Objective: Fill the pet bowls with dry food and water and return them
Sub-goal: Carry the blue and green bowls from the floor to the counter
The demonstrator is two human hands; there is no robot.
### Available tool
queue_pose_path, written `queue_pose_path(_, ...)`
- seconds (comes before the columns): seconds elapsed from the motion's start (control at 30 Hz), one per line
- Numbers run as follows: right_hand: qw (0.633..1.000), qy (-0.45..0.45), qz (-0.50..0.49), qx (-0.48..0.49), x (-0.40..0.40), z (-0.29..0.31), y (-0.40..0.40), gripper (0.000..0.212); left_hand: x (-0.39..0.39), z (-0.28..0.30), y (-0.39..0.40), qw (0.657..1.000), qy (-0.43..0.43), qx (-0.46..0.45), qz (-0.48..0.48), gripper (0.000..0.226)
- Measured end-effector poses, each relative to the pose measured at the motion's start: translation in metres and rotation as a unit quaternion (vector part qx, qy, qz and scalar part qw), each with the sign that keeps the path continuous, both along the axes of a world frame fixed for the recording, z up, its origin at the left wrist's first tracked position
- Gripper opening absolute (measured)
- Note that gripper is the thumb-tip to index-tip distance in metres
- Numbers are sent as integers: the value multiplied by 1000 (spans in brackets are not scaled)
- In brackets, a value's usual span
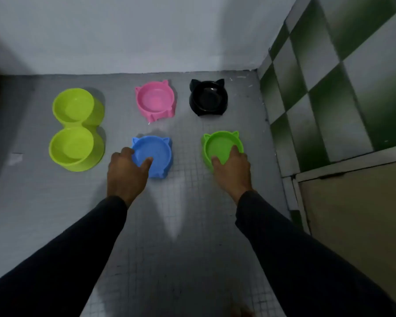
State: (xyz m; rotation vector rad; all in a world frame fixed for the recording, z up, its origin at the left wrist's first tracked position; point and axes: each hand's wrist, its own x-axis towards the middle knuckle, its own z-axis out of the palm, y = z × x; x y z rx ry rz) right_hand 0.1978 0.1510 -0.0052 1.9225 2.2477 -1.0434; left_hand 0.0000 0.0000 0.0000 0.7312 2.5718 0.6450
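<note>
On the grey tiled floor point(192, 225), the left hand point(126, 172) grips the near rim of the blue cat-eared bowl point(154, 154), thumb inside. The right hand point(232, 170) grips the green cat-eared bowl point(220, 143) likewise. Beyond sit a pink bowl point(155, 100), a black bowl point(208, 97) and, left, a lime double bowl point(76, 129).

Long dark sleeves point(306, 259), bare hands point(126, 175)

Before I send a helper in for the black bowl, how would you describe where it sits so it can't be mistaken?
Start at the green-checked wall on the right, where it meets the plain back wall. The black bowl sits on the floor nearest that corner, right of the pink bowl and behind the green bowl. It is the only dark bowl, with two pointed ears.
</note>
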Motion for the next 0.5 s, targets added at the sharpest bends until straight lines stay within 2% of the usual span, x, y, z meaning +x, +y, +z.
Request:
queue_pose_path(0.1,997,-24,-75,17,2,-20,6,80,-3,-23,2,997,-11,1,71,62)
queue_pose_path(0.23,991,-27,-130,-2,4,-46,12,80,-5,-52,3,988,-48,0,145,67)
queue_pose_path(0.5,982,8,-187,4,12,-82,22,54,-7,-87,2,973,-71,11,219,57)
